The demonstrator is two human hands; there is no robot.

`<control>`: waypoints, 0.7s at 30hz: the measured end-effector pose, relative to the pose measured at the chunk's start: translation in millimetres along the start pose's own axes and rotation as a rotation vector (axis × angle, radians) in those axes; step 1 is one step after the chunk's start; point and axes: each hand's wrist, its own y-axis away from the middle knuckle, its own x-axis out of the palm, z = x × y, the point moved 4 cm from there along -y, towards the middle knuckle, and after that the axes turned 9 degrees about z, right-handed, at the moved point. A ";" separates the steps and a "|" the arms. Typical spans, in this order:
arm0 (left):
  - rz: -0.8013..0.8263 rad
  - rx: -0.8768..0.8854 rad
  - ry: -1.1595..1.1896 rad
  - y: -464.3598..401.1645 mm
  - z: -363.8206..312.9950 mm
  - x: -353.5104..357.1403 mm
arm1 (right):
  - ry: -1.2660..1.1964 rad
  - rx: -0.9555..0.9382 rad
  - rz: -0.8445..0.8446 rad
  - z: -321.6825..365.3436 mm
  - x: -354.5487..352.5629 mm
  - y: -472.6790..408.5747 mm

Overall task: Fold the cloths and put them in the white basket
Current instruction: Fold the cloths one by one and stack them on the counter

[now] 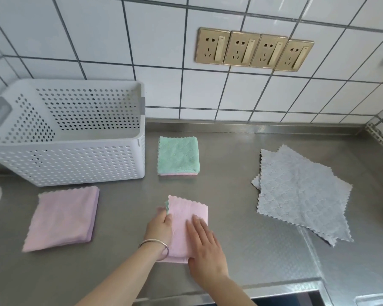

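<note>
pink cloth [187, 219], folded, lies near the white basket [75, 160]; left hand [159, 228] pinches its edge, right hand [205, 246] presses flat on it.

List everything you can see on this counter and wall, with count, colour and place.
basket: 1, white, back left of counter, looks empty
green cloth: 1, folded, right of basket
large pink cloth: 1, folded, front left
small pink cloth: 1, folded, front centre, under both hands
grey cloths: 2, unfolded, stacked, right
sockets: 4, gold, tiled wall
counter: 1, steel
left hand: pinching cloth edge, bangle on wrist
right hand: flat on cloth
</note>
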 end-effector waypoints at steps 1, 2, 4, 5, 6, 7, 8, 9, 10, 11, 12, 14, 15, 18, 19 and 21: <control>-0.007 -0.023 -0.029 -0.5 5.6 -2.2 | 0.024 0.014 0.038 -0.7 6.3 -0.7; -0.010 -0.037 -0.061 -1.1 11.0 -3.5 | 0.040 0.026 0.065 -1.6 12.0 -1.6; -0.018 -0.060 -0.083 -2.9 19.8 -4.4 | 0.058 0.035 0.071 -3.8 20.5 -3.6; -0.036 -0.064 -0.091 -4.7 23.5 -5.1 | 0.069 0.035 0.073 -4.1 23.0 -3.7; -0.061 -0.067 -0.109 -5.0 25.0 -6.0 | 0.080 0.028 0.082 -4.2 25.0 -4.2; -0.084 -0.071 -0.128 -5.8 26.7 -6.8 | 0.096 0.016 0.081 -4.2 25.7 -4.5; -0.101 -0.074 -0.150 -5.7 27.7 -7.2 | 0.116 0.003 0.070 -4.4 26.5 -5.0; -0.111 -0.072 -0.167 -5.5 28.5 -6.8 | 0.131 -0.005 0.061 -5.0 27.3 -5.1; -0.124 -0.071 -0.178 -5.3 29.2 -6.4 | 0.142 -0.011 0.062 -5.5 28.6 -4.7; -0.140 -0.074 -0.181 -5.0 30.1 -6.4 | 0.143 -0.021 0.065 -5.8 29.4 -3.8; -0.155 -0.084 -0.175 -5.4 31.7 -6.4 | 0.136 -0.034 0.066 -5.8 28.6 -2.5; -0.175 -0.081 -0.153 -6.0 33.4 -6.9 | 0.108 -0.077 0.060 -6.2 26.4 0.4; -0.190 -0.054 -0.186 -5.4 33.0 -7.7 | 0.081 -0.103 0.040 -6.3 24.2 1.4; -0.263 0.166 -0.545 -0.8 30.8 -7.0 | 0.031 -0.104 -0.023 -9.9 17.9 -3.8; -0.235 0.235 -0.647 1.2 31.8 -3.8 | 0.057 -0.070 -0.031 -11.3 16.5 -7.2; -0.151 0.330 -0.857 1.3 39.0 4.6 | 0.108 -0.001 -0.002 -13.6 17.5 -12.9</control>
